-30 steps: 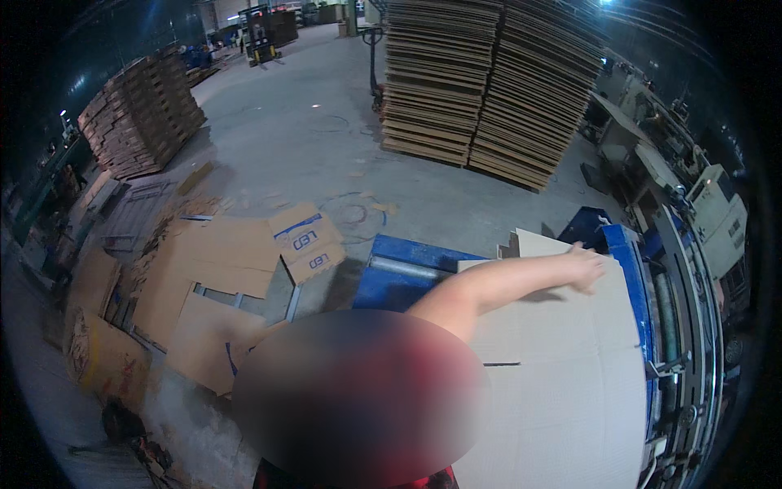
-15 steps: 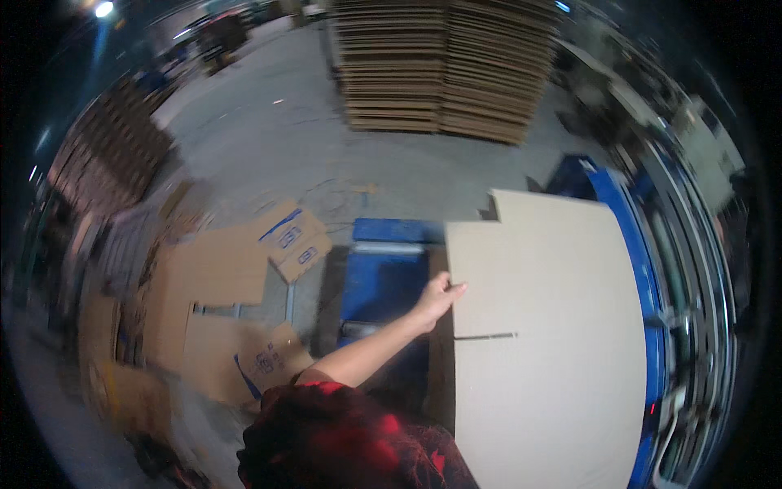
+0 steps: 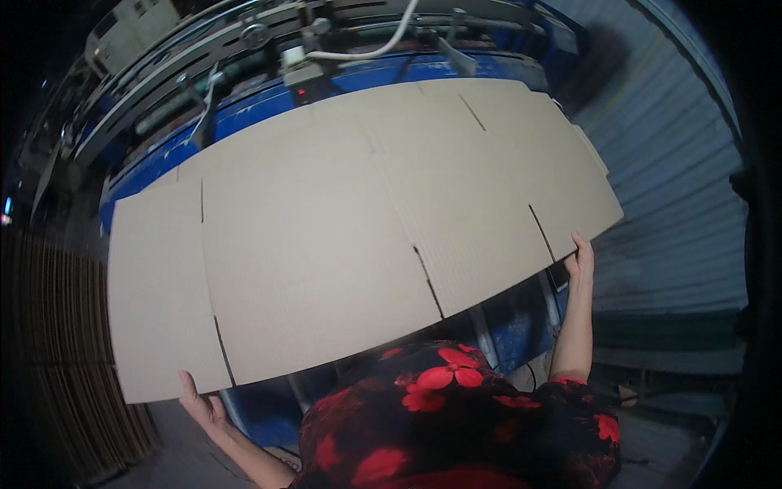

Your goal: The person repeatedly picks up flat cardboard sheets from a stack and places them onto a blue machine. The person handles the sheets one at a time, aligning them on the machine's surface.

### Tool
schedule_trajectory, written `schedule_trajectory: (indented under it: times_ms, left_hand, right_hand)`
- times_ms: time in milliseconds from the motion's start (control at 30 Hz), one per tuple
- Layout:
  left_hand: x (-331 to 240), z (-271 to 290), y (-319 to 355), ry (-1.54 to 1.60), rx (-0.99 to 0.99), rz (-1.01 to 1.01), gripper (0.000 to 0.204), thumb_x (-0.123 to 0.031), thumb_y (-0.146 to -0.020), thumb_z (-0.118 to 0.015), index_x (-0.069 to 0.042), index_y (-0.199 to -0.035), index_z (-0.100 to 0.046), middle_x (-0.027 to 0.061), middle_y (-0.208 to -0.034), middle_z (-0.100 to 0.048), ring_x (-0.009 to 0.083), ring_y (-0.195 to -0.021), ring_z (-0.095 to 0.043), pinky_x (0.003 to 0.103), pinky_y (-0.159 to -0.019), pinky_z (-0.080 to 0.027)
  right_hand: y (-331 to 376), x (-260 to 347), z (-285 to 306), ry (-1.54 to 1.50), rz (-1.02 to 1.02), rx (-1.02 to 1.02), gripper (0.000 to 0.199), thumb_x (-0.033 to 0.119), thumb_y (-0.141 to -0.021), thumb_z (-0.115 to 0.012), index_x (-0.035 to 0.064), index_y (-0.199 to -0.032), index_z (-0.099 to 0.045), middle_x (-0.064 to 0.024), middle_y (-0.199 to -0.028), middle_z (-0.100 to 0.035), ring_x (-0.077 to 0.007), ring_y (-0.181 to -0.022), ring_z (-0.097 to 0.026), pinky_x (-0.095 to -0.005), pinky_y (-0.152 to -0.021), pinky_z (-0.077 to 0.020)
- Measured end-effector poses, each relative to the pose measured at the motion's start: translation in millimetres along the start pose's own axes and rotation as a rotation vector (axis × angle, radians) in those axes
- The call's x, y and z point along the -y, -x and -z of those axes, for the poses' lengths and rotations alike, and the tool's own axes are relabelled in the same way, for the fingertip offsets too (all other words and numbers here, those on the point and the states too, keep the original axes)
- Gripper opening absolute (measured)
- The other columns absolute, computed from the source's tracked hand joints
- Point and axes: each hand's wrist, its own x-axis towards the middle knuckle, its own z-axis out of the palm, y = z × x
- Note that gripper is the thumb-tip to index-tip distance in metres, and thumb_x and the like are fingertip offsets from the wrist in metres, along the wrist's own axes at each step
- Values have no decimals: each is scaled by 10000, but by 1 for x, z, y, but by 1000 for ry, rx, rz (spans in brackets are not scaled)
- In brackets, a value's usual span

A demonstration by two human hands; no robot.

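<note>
A large flat slotted cardboard sheet [image 3: 342, 236] spans most of the view, lying over a blue machine [image 3: 269, 98]. My left hand [image 3: 199, 403] grips the sheet's near left corner from below. My right hand [image 3: 580, 261] holds the sheet's near right edge, fingers up against it. My red-flowered black top [image 3: 456, 416] fills the bottom middle.
The blue machine has rails, a white cable [image 3: 366, 53] and brackets along its far side. A stack of cardboard sheets [image 3: 57, 342] stands at the left. A corrugated metal wall [image 3: 676, 204] runs along the right.
The view has swung from the warehouse floor to the machine. Only one hand touched the sheet before; now both hands hold it at its near edge.
</note>
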Motion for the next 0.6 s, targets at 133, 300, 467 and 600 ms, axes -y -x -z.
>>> schedule_trajectory:
  times_ms: [133, 300, 467, 600]
  left_hand:
    - [-24, -36, -4, -340, -134, -38, 465, -243, -863, -674, 102, -1147, -546, 141, -1099, -589, 192, -969, -573, 344, -887, -467]
    - [-18, -60, 17, -446, -74, 91, 394, -236, -871, -668, 87, -1084, -592, 113, -1092, -597, 194, -977, -563, 306, -904, -427]
    - [22, -95, 5, -1211, 562, -854, 458, -52, -837, -632, 5, -1274, -508, 160, -1247, -549, 288, -1120, -531, 380, -964, -404]
    - [48, -143, 4, -1176, 651, -814, 592, 24, -731, -606, -24, -1308, -486, 206, -1327, -480, 393, -1250, -433, 423, -1029, -369]
  right_hand:
    - [44, 22, -41, 179, 264, -2, 401, -19, -809, -645, -37, -1187, -513, -126, -1160, -571, -237, -1045, -566, -349, -914, -462]
    - [102, 40, -65, 604, 418, -25, 271, 11, -866, -583, -52, -1129, -564, -115, -1143, -596, -237, -1047, -564, -338, -928, -434]
    - [125, 12, -107, 1267, 990, 473, 474, -113, -725, -500, -15, -1181, -582, -156, -1211, -582, -321, -1151, -531, -387, -971, -405]
    - [118, -3, -133, 1685, 1221, 688, 669, -96, -637, -544, 187, -1242, -586, -152, -1257, -524, -345, -1167, -489, -456, -963, -375]
